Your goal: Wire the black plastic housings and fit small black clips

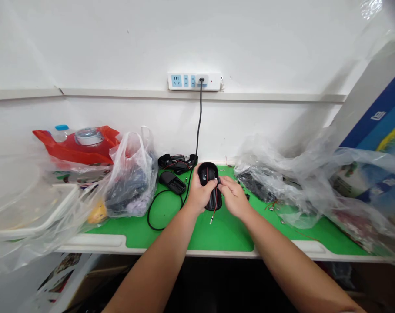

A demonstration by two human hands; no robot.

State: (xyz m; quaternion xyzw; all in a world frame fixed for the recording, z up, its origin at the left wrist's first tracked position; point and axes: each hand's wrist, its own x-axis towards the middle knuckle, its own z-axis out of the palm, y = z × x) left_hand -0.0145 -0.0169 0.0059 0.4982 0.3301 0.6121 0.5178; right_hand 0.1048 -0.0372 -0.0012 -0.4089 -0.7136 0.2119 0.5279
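A black oval plastic shell [208, 174], like a computer mouse housing, is held upright over the green mat [217, 232]. My left hand [199, 195] is wrapped round its left side. My right hand [233, 196] pinches a small part at the shell's right edge, where thin red wires [214, 208] hang down. Both hands are closed on the piece.
More black shell parts [174, 171] and a black cable [197, 130] running up to a white power strip [194, 81] lie behind. A clear bag of dark parts [130, 182] and a red bag [73, 148] sit left; large clear plastic bags [298, 182] and a blue box [380, 126] fill the right.
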